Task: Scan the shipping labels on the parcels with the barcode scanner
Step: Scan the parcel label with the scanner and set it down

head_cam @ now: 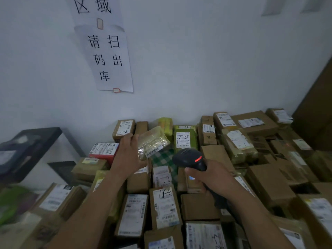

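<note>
Left hand [128,155] grip clamped on a small packet [153,141], crinkly translucent yellowish plastic, held tilted above the pile, its barcode label [154,151] at the lower edge facing the camera. Right hand [213,175] grip closed around the handle of the scanner [191,159]: black, smooth, rounded head, red light lit on top, nose pointing toward 11 o'clock at the packet, near it but apart. Below and around both hands lie parcels [164,207], mostly brown cardboard boxes with white printed labels, some marked by hand; a green one [184,139] at 12 o'clock, a red-edged one [104,150] at 9 o'clock. White paper sign [109,58] on the wall [197,60], black characters.
</note>
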Tool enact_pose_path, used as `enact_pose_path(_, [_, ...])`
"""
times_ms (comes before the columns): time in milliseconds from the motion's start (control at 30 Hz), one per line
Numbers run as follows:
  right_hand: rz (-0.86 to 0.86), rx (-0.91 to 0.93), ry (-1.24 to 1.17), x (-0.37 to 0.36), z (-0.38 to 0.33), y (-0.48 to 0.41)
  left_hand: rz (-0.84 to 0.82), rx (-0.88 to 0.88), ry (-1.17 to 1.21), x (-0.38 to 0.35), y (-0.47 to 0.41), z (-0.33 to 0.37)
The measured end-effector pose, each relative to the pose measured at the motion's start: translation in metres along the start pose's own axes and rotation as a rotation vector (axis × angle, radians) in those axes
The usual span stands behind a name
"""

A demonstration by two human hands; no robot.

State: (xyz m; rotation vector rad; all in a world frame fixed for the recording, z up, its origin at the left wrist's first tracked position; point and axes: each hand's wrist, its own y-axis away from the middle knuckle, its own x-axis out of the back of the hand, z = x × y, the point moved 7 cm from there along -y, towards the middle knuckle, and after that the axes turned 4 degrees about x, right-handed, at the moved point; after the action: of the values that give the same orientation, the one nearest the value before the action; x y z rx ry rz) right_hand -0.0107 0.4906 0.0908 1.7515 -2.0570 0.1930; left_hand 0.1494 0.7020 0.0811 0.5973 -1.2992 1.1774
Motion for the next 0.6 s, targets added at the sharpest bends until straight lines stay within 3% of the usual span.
enact_pose_path(233, [-0.013,0.035,0.124,0.008,-0.007,0.028,0.027,-0.064,-0.021,0.014,0.021,0.009])
enact_pose_path(600, [-0.017,0.068,0.105,0.0,-0.013,0.032,0.091,-0.08,0.043,0.019,0.032,0.007])
